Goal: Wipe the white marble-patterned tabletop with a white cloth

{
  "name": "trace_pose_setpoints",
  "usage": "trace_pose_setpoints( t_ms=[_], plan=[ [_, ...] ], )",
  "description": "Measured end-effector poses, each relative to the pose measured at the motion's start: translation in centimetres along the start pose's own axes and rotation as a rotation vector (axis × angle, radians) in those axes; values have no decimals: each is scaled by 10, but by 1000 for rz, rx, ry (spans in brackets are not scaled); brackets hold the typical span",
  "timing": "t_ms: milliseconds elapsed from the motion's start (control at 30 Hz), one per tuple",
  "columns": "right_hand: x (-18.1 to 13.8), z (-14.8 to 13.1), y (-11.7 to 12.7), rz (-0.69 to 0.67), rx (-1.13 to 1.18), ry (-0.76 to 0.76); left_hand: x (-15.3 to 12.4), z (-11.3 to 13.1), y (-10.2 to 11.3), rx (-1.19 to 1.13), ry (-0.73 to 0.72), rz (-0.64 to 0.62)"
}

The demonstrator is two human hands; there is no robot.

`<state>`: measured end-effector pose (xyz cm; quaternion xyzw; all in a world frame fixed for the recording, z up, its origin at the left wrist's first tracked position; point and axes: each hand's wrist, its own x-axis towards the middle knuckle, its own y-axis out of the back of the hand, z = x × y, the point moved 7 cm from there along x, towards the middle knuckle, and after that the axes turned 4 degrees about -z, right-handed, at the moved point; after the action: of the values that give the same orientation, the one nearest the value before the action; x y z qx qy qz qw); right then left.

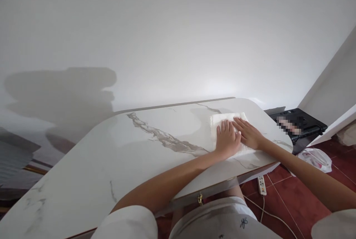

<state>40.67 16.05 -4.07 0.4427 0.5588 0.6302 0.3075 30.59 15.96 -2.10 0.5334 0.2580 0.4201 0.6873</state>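
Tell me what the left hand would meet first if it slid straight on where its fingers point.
The left hand lies flat on the white towel; past its far edge only bare table shows, then probably the wall, though depth is unclear.

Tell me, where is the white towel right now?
In the head view the white towel lies on the far right part of the marble table, pressed flat under the left hand and the right hand, which rest side by side.
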Motion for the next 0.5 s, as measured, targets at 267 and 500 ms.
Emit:
trace_pose_setpoints(
  t_ms=[267,500],
  plan=[
    [-54,-45,20,44,-11,81,-60,21,0,-164,54,-151],
    [-75,-24,20,13,33,129,-62,43,-12,-279,116,-239]
  ],
)
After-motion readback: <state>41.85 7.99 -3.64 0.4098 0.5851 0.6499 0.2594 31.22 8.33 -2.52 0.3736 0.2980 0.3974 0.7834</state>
